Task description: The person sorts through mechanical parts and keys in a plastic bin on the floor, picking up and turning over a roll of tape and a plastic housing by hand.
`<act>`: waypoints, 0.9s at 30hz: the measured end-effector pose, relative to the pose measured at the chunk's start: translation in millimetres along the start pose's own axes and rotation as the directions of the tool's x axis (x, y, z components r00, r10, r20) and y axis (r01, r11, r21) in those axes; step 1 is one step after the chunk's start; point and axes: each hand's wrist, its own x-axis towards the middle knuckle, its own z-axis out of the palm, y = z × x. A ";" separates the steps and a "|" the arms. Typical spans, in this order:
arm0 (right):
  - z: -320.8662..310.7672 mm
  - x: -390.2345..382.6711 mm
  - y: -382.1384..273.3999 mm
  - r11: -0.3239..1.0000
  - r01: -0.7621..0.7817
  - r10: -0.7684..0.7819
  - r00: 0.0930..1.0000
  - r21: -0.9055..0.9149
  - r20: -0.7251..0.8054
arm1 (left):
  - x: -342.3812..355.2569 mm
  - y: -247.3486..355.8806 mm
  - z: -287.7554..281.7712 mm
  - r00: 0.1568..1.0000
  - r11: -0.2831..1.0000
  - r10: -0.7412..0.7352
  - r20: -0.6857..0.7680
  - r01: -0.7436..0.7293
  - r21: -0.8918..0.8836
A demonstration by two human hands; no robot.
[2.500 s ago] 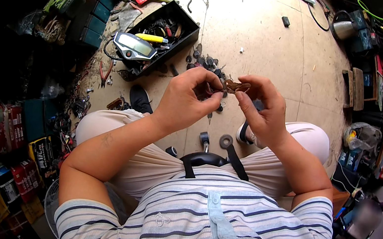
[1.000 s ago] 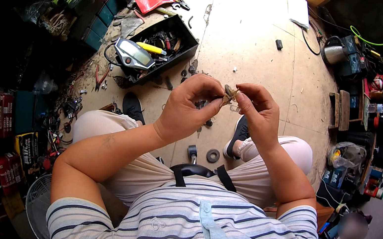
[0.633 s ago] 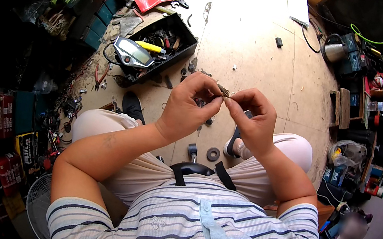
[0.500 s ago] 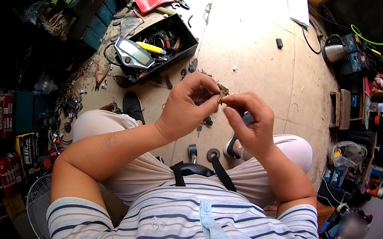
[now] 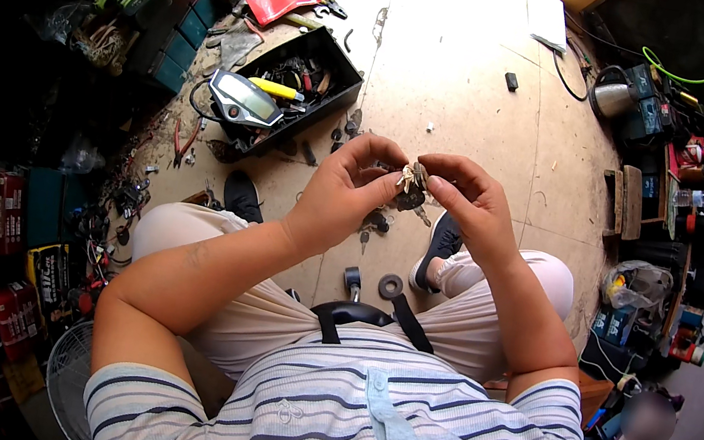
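In front of my knees, my two hands meet around a small bunch of keys (image 5: pixel 415 177) with pale metal and dark parts. My left hand (image 5: pixel 341 183) pinches its left side between thumb and fingers. From the right, my right hand (image 5: pixel 476 205) grips it with the thumb below and fingers above. Blades and heads overlap, so single keys are hard to tell apart. On the floor just below lie several dark-headed keys (image 5: pixel 379 222), partly behind my left hand.
A black open box (image 5: pixel 347 88) of tools stands ahead left, with a grey instrument display (image 5: pixel 247 100) on its near corner. Red-handled pliers (image 5: pixel 184 144) lie left of it. Cluttered shelving (image 5: pixel 640 201) lines the right side. A metal kettle (image 5: pixel 613 96) stands at far right.
The bunch has turned and fanned out between my fingers, showing pale metal and dark parts. My right hand has tilted upright, its thumb now against the bunch.
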 end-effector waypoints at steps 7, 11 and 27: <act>-0.2 1.2 -1.8 0.996 -0.078 0.077 0.997 0.053 0.029 | 1.0 8.8 0.4 0.989 0.934 -0.142 0.040 0.148 -0.326; -1.6 2.5 -0.9 0.994 -0.098 0.098 0.995 0.039 -0.010 | 0.2 9.5 -1.1 0.986 0.929 -0.161 0.048 0.168 -0.330; -0.4 3.0 -3.8 0.999 -0.025 0.020 0.985 -0.025 -0.170 | 2.1 3.3 0.2 0.981 0.985 -0.159 -0.112 0.165 0.046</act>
